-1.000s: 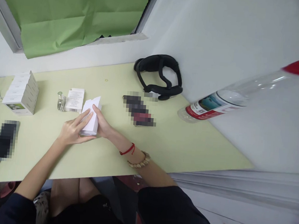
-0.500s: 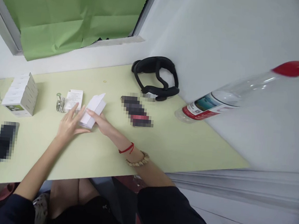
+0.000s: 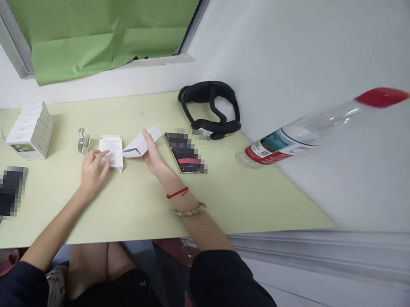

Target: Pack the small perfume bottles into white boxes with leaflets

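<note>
My right hand (image 3: 152, 155) grips a folded white paper piece (image 3: 142, 142), its thumb on top and its fingers beneath. To the left, my left hand (image 3: 96, 167) rests over the lower left part of a flat white printed box (image 3: 115, 150). Its fingers are bent and apart on the box, with nothing visible between them. The box lies on the pale yellow-green table (image 3: 140, 205). Just left of it is a bundled cable (image 3: 82, 143) with a round green-and-white end.
A row of white boxes (image 3: 31, 132) stands at the left, behind a phone (image 3: 7, 192) with a white cable. Right of my right hand lie another phone (image 3: 185, 153) and a black headset (image 3: 212, 107). A red-capped bottle (image 3: 276, 145) stands by the wall.
My right hand has moved right and up with the white paper piece. My left hand has come off that piece onto the printed box, which has shifted right and down.
</note>
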### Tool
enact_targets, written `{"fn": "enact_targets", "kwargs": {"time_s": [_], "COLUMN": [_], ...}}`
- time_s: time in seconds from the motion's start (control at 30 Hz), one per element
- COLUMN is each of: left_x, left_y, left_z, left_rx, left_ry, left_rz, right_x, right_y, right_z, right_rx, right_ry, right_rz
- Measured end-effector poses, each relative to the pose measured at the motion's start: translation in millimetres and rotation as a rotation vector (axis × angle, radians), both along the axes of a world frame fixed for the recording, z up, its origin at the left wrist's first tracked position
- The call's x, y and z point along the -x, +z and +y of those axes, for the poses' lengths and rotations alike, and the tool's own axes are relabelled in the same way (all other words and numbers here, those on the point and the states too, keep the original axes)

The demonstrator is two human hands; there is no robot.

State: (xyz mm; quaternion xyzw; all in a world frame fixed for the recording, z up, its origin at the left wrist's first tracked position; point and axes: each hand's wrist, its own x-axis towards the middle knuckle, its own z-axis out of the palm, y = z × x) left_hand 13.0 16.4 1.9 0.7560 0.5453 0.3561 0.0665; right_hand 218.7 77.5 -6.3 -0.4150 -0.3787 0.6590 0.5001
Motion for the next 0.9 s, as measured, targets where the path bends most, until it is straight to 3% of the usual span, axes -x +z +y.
{"fn": "enact_targets", "kwargs": {"time_s": [0.1, 0.23, 0.43, 0.53, 0.73, 0.9], "left_x": [2, 5, -1, -4, 5, 11], "left_y": [-3.7, -4.9, -4.5, -3.9, 0.1, 5.8], "left_z": [2, 5, 8, 8, 11, 9], "left_rx": [0.133, 0.224, 0.476, 0.549, 0.379, 0.029], "left_ry": [0.1, 0.022, -0.056, -0.095, -0.067, -0.043], "left_rz": [-0.083, -0.176, -0.765, -0.943, -0.853, -0.478], "right_x": [2, 0, -3, -1, 1, 3], "right_y": [7.0, 9.1, 7.0, 10.3, 27.9, 43.4], "right_z": [-3, -4, -2, -5, -16, -26], "right_rx": [0.154, 0.208, 0.113, 0.096, 0.048, 0.01], "right_ry": [0.001, 0.033, -0.027, -0.003, 0.01, 0.055], "right_rz": [0.037, 0.08, 0.12, 0.131, 0.255, 0.292]}}
